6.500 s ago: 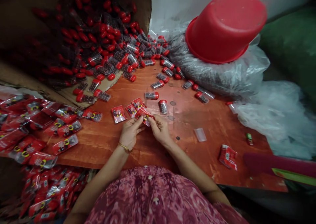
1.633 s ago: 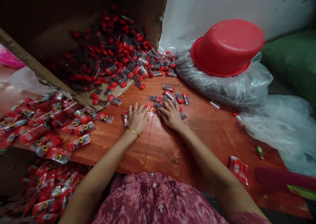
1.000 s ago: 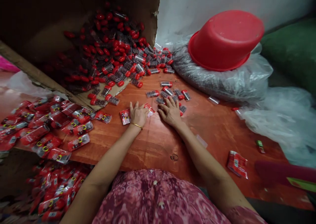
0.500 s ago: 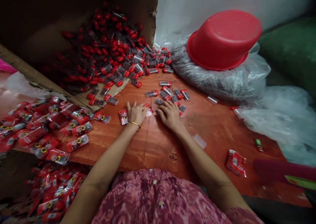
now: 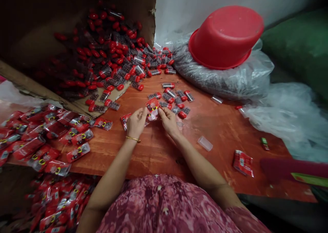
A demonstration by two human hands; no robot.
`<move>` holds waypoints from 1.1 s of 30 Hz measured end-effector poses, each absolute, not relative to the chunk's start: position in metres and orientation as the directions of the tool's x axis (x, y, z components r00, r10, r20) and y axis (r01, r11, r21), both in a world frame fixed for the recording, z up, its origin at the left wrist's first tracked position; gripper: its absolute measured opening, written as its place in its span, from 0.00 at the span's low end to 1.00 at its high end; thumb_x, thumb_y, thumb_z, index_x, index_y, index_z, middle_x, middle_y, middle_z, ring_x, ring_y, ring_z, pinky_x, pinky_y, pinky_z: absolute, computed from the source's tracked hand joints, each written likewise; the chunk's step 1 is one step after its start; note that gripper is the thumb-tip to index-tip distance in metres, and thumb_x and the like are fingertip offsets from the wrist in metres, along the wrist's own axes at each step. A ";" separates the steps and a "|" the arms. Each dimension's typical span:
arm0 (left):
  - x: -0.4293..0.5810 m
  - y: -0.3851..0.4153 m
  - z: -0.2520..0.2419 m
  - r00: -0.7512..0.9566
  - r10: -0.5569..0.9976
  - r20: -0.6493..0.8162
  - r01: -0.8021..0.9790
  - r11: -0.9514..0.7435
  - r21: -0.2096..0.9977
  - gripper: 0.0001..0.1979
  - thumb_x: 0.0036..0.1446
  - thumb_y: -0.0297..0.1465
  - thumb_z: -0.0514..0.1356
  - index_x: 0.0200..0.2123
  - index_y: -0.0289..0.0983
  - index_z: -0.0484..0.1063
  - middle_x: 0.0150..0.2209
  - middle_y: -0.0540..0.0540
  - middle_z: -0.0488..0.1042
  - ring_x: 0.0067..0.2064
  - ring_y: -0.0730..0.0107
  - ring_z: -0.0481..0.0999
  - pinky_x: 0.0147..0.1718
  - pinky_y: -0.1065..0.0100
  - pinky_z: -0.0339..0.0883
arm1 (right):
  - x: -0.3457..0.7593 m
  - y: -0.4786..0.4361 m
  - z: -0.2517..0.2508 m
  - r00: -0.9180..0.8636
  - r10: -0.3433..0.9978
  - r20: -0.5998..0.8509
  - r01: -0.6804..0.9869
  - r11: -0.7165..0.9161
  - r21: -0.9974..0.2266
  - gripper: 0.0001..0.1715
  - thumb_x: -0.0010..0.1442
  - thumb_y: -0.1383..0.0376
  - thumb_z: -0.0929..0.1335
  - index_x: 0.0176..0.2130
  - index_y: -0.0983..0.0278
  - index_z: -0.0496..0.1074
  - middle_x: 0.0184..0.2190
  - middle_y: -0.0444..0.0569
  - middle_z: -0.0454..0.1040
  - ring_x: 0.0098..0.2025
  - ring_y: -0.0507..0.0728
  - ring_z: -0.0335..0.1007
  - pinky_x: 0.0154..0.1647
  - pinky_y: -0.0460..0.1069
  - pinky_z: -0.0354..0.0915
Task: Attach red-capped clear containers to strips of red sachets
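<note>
Between my two hands is a small red printed packet (image 5: pixel 153 104) with a clear plastic part, raised a little over the table. My left hand (image 5: pixel 137 123) wears a gold bangle and is closed on the packet's left edge. My right hand (image 5: pixel 169 120) pinches its right edge between thumb and fingers. Another red packet (image 5: pixel 125 120) lies partly hidden behind my left hand. Just beyond my right hand are several clear tubes with red caps (image 5: pixel 168 98), filled with small dark beads or pellets.
A cardboard box (image 5: pixel 120 98) on its side spills many more capped tubes. Filled red packets (image 5: pixel 55 128) are heaped at the left, others below the table edge. At the right are a red tub (image 5: pixel 225 38) on a plastic bag (image 5: pixel 217 84), a clear tube (image 5: pixel 205 143) and red packets (image 5: pixel 243 163).
Both hands have lifted off the tabletop and now hold the red packet up between them. My right hand has left the loose tubes. The view has shifted slightly.
</note>
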State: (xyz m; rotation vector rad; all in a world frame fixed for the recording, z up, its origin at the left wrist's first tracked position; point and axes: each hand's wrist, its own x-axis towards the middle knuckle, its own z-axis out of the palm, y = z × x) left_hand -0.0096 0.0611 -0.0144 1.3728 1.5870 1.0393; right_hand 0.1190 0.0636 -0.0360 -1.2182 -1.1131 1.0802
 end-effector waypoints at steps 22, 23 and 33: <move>0.015 0.036 -0.016 -0.029 0.896 -0.443 -0.464 0.380 0.800 0.22 0.24 0.42 0.72 0.20 0.33 0.70 0.20 0.51 0.74 0.24 0.77 0.72 0.30 0.73 0.66 | 0.123 0.036 -0.044 -0.036 0.985 0.166 0.286 0.170 -0.943 0.21 0.59 0.52 0.58 0.23 0.62 0.61 0.19 0.41 0.59 0.22 0.49 0.55 0.24 0.45 0.55; 0.014 0.037 -0.014 -0.039 0.884 -0.465 -0.474 0.394 0.788 0.22 0.22 0.41 0.72 0.20 0.33 0.71 0.20 0.51 0.74 0.24 0.77 0.72 0.29 0.74 0.67 | 0.128 0.036 -0.044 -0.068 0.984 0.167 0.318 0.180 -0.931 0.21 0.61 0.53 0.57 0.24 0.62 0.62 0.20 0.42 0.61 0.23 0.50 0.57 0.25 0.45 0.57; 0.004 0.042 -0.003 0.037 0.760 -0.648 -0.542 0.560 0.627 0.13 0.35 0.33 0.71 0.24 0.34 0.71 0.21 0.51 0.75 0.20 0.78 0.72 0.20 0.76 0.65 | 0.228 0.077 -0.034 -0.270 0.955 0.127 0.936 0.291 -0.197 0.19 0.53 0.66 0.65 0.46 0.63 0.70 0.50 0.54 0.70 0.54 0.66 0.57 0.55 0.64 0.45</move>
